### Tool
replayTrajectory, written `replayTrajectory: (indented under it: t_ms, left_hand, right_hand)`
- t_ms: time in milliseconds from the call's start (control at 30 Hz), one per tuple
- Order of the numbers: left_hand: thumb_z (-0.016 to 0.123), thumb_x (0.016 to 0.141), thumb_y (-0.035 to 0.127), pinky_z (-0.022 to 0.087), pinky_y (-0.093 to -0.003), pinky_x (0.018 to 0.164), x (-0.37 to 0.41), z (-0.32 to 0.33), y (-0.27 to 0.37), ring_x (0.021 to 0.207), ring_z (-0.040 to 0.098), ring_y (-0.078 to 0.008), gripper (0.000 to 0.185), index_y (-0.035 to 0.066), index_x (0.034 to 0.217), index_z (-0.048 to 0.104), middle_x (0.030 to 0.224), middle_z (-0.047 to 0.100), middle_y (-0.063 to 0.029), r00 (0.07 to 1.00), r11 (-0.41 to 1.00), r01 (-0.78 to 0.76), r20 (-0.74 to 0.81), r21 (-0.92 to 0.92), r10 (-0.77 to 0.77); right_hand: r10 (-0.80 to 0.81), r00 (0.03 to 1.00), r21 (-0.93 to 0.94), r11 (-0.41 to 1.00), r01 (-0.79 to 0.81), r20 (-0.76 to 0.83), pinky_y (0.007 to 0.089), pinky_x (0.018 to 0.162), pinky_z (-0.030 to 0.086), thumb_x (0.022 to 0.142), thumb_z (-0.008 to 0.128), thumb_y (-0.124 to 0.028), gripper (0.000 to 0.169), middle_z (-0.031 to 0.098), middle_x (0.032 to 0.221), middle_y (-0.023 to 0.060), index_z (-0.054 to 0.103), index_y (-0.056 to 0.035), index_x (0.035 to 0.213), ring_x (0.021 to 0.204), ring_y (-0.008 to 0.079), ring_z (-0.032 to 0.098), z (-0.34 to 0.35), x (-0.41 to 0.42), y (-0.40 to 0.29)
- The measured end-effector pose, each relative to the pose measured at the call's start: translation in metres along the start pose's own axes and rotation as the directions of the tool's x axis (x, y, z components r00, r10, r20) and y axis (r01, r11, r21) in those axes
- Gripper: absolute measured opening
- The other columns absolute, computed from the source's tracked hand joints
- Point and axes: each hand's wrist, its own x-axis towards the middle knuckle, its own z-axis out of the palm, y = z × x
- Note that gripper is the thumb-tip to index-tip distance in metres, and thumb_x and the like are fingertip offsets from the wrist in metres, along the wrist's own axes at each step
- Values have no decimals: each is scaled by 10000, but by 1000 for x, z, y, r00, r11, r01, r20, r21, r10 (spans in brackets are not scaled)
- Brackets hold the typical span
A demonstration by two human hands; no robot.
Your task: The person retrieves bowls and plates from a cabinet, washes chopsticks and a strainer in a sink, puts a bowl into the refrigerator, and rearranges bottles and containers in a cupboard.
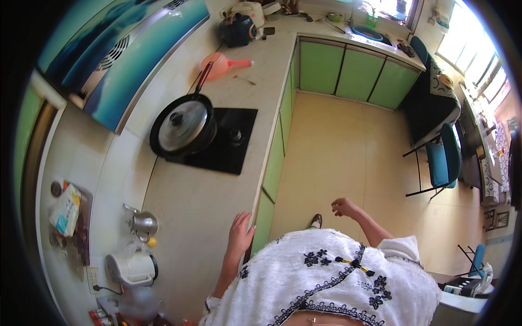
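My left hand (240, 234) rests empty on the edge of the pale countertop (195, 195), fingers slightly spread. Over the floor to the right, my right hand (343, 207) hangs in the air with its fingers loosely curled and nothing seen in it. Beyond my left hand, a black frying pan (153, 136) with a metal and glass lid (181, 126) sits on a black glass cooktop (230, 157), its handle pointing away from me. A pink plastic ladle (218, 67) lies behind the pan.
A metal pot (143, 223) and a white electric kettle (132, 269) stand along the left wall. A dark blue kettle (236, 30) is at the far corner, near a blue basin (367, 33). Green cabinets (321, 67) line the counter. A teal folding chair (442, 163) stands on the right.
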Motion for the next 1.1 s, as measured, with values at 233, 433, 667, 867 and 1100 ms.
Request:
replayTrajectory:
  t_ms: [233, 433, 667, 867, 1100]
  left_hand:
    - [578, 768, 65, 428, -328, 871, 210, 48, 59, 1016, 543, -280, 354, 11, 1113, 517, 1084, 568, -154, 985, 960, -95, -164, -262, 53]
    - [569, 792, 116, 479, -302, 756, 414, 72, 22, 876, 618, -223, 321, 3, 1091, 535, 950, 623, -159, 954, 934, 6, -279, -356, -112]
    - [565, 792, 305, 430, -404, 846, 609, 54, -54, 1006, 531, -334, 484, 47, 1186, 452, 1100, 549, -188, 803, 901, 423, -419, -100, -424]
    - [552, 798, 291, 446, -417, 820, 727, 45, -117, 1039, 500, -349, 539, 97, 1258, 352, 1154, 466, -185, 621, 740, 669, -498, -66, -605]
    - [600, 740, 147, 486, -421, 775, 790, 33, -129, 967, 532, -353, 472, 78, 1164, 406, 1125, 442, -200, 647, 620, 758, -362, 204, -671]
  right_hand:
    - [24, 969, -63, 997, -41, -246, 250, 556, 462, 805, 551, -180, 333, 621, 795, 103, 548, 38, 1057, 631, 137, 590, -132, -7, 43]
    - [142, 913, 197, 978, -70, -382, 247, 553, 465, 838, 520, -141, 273, 613, 815, 110, 539, 38, 1043, 648, 153, 599, -219, -3, 46]
    - [173, 899, 327, 944, -34, -403, 241, 542, 461, 854, 511, -116, 243, 610, 816, 104, 535, 35, 1043, 644, 148, 598, -297, 72, -2]
    - [212, 896, 245, 962, -121, -390, 259, 577, 466, 824, 535, -130, 275, 620, 814, 106, 545, 45, 1036, 651, 152, 599, -351, 158, -76]
    - [145, 914, 54, 989, -135, -379, 279, 620, 476, 811, 533, -161, 307, 627, 814, 131, 556, 51, 1033, 680, 171, 611, -406, 233, -149]
